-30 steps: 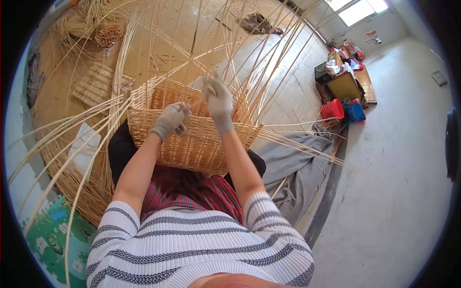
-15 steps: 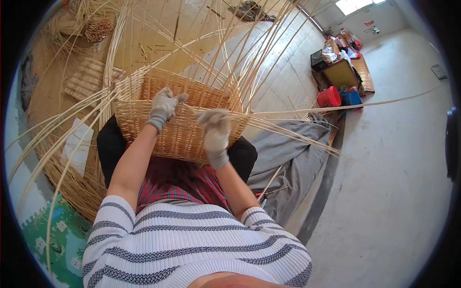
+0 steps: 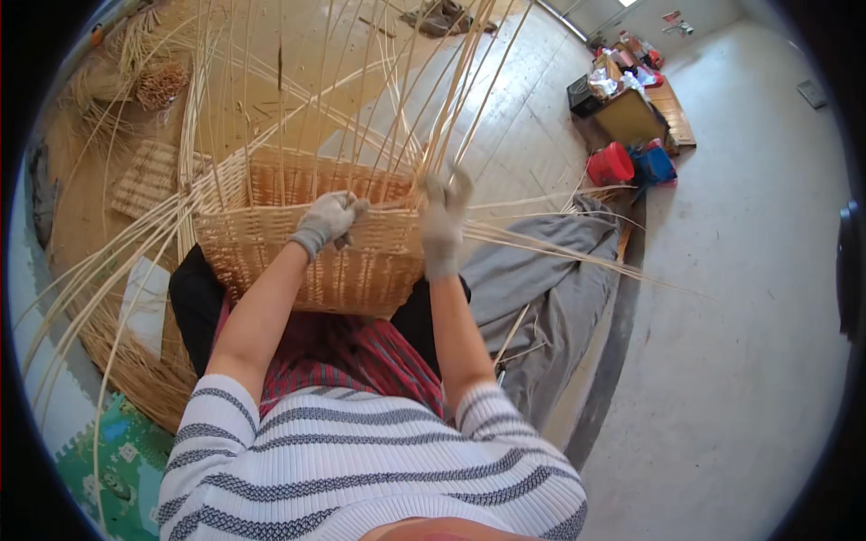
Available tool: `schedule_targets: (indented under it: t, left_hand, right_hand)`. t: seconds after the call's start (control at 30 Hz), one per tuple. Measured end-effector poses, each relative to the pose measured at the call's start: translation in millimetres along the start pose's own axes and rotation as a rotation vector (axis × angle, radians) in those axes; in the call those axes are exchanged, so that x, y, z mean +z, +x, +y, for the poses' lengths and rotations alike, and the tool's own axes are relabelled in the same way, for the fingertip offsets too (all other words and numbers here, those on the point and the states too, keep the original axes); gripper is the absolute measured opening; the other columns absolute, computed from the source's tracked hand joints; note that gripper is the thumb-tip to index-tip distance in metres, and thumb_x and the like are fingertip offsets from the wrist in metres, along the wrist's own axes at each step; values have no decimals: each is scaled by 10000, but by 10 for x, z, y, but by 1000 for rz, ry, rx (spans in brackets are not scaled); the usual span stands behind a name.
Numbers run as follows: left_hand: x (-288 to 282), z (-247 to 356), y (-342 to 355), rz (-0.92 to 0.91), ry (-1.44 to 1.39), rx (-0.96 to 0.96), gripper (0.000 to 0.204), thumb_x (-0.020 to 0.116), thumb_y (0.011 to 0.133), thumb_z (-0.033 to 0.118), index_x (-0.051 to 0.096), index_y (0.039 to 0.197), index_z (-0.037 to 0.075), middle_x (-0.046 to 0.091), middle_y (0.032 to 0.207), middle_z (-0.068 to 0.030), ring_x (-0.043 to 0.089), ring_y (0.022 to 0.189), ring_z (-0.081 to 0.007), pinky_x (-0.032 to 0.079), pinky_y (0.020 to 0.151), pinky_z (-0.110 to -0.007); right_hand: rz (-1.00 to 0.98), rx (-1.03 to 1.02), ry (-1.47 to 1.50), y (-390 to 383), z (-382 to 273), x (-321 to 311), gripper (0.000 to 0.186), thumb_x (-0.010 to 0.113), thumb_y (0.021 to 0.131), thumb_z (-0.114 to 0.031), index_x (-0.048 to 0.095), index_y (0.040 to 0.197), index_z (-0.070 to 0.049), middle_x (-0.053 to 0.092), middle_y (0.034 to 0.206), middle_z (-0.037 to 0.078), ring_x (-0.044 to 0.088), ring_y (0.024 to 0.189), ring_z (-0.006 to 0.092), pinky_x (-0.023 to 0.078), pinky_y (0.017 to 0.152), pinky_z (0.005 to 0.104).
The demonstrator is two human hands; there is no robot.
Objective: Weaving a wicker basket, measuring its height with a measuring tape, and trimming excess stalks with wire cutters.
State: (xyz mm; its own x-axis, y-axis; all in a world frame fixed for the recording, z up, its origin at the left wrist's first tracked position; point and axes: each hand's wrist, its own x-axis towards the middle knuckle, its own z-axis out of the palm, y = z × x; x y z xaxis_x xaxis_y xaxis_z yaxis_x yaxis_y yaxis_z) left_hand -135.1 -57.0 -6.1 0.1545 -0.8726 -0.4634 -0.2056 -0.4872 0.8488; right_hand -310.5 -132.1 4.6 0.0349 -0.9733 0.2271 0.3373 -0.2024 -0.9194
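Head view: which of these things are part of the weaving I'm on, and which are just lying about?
In hand:
half-woven basket on the lap
upright cane stakes
left hand at the near rim
right hand gripping the stakes

Lying about:
red bucket
blue container
flat woven mat
grey cloth

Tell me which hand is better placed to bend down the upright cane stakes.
Probably the right hand: it already grips the bunch of upright stakes at the basket corner. The left hand rests on the rim.
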Motion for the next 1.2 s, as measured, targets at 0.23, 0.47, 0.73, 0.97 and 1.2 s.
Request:
schedule_targets:
  t: [0.23,0.47,0.73,0.97,1.2]
  left_hand:
    - [-10,49,28,65,-117,-89,409,656,971,407,648,1029,3,670,708,-98,670,528,-174,552,443,-331]
    - [309,-32,-176,618,-50,291,217,683,949,214,614,1080,55,684,836,-108,682,648,-197,548,589,-342]
    - [1002,349,197,-41,-205,137,223,575,1021,273,601,1084,61,657,743,-108,657,542,-172,509,466,-330]
    - [1030,403,160,71,-109,84,265,617,999,330,611,1033,67,654,691,-90,658,525,-198,511,458,-357]
    - [1175,307,-65,525,754,961,820,734,850,306,352,1550,114,557,1394,-53,473,1335,-243,293,1146,-449]
  right_hand:
    - [-184,-247,36,296,-290,205,512,488,927,74,437,1414,-74,669,938,84,647,833,217,555,812,360]
    - [8,-40,-104,-405,-84,-1016,351,605,996,-136,452,1301,-56,704,905,72,687,818,150,569,662,302]
    - [189,-158,-237,41,-296,-1207,223,663,943,-42,549,1128,-94,702,983,62,678,849,160,513,640,250]
    - [-106,-38,-130,1320,-104,-1185,170,502,1017,-40,515,1184,-71,650,841,64,612,732,139,535,680,302]
    - [183,-147,-121,745,153,-1883,219,411,1028,-16,468,1230,-79,581,759,38,566,632,134,563,685,331]
